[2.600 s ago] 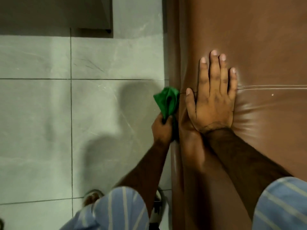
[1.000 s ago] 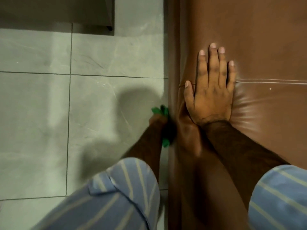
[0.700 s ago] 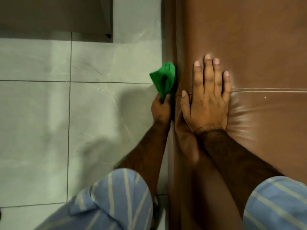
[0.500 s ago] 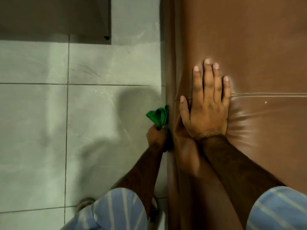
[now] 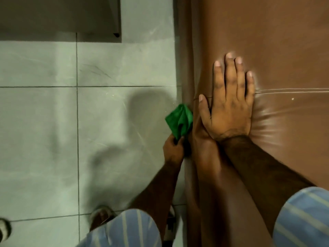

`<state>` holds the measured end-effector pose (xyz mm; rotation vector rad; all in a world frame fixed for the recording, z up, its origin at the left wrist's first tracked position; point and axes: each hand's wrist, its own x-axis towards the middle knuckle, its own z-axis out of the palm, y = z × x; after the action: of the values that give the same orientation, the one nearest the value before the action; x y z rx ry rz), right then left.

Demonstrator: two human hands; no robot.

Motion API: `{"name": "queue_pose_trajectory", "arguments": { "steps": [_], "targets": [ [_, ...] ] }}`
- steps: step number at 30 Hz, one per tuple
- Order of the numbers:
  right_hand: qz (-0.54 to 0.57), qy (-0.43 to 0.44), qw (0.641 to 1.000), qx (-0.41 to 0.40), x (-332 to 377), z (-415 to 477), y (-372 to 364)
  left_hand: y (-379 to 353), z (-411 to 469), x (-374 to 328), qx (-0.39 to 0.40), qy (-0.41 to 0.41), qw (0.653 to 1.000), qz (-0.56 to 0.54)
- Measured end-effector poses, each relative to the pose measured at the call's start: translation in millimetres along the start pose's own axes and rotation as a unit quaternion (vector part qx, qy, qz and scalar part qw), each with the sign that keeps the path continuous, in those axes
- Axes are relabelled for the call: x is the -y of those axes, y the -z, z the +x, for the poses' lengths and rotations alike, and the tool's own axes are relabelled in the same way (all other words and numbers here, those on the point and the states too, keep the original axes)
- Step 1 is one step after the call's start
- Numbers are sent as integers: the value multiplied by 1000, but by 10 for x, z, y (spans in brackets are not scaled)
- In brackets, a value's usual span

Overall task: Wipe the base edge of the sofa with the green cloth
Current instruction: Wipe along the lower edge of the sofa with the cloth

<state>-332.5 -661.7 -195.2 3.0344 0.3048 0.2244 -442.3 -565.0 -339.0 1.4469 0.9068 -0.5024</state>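
A brown leather sofa (image 5: 267,41) fills the right side, seen from above; its front face drops to the floor along a vertical edge (image 5: 185,68). My left hand (image 5: 173,150) is shut on a bunched green cloth (image 5: 179,122), which sticks out past the fingers and presses against the sofa's lower front edge. My right hand (image 5: 229,106) lies flat and open on the seat cushion, fingers spread, across a seam between two cushions. The part of the cloth inside my fist is hidden.
Grey floor tiles (image 5: 53,139) cover the left side. A dark piece of furniture (image 5: 58,16) stands at the top left. My foot in a sandal (image 5: 101,216) is at the bottom, beside my striped blue sleeve (image 5: 124,230).
My left hand keeps sliding the cloth back and forth along the sofa's base edge; since half a second ago it sits at much the same spot. The right hand stays planted on the cushion.
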Motion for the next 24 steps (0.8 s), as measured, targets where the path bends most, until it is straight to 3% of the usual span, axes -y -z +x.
{"name": "queue_pose_trajectory", "arguments": {
  "steps": [5, 9, 15, 20, 24],
  "targets": [
    [-8, -1, 1000, -3, 10, -8, 3, 4, 189, -116, 11, 71, 990, 121],
    [-7, 1, 1000, -3, 29, -2, 31, -172, 457, -470, -66, 3, 998, 19],
    [-6, -1, 1000, -1, 35, -7, 61, -111, -160, 109, -40, -1, 999, -34],
    [17, -16, 1000, 2, 80, -35, 102, 162, -609, 503, 36, -31, 992, 116],
    [32, -43, 996, 66, 177, -66, 190, 625, -641, 214, 64, -73, 974, 202]
  ]
}}
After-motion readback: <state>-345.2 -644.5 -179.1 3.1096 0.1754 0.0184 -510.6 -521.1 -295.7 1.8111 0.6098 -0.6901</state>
